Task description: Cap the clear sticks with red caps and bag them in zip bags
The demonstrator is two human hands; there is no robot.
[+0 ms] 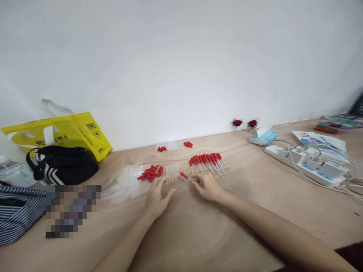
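Note:
My right hand (pixel 206 186) pinches a thin clear tube with a red cap (pixel 184 175) at its far end, pointing left. Just beyond that hand lies a row of several red-capped tubes (pixel 208 160). My left hand (pixel 158 197) rests near the table with thumb and fingers apart, holding nothing that I can see. In front of its fingertips are several clear tubes (pixel 171 173) without caps, side by side. A heap of loose red caps (pixel 149 173) lies left of them on clear plastic bags (pixel 127 184).
Small groups of red caps (pixel 162 149) lie near the wall. At the left are a yellow bag (pixel 82 132), a black pouch (pixel 66 164) and a striped cloth item (pixel 21 213). A power strip (pixel 306 166) with cables, a tissue pack (pixel 263 136) and two dark red flowers (pixel 237 122) stand right.

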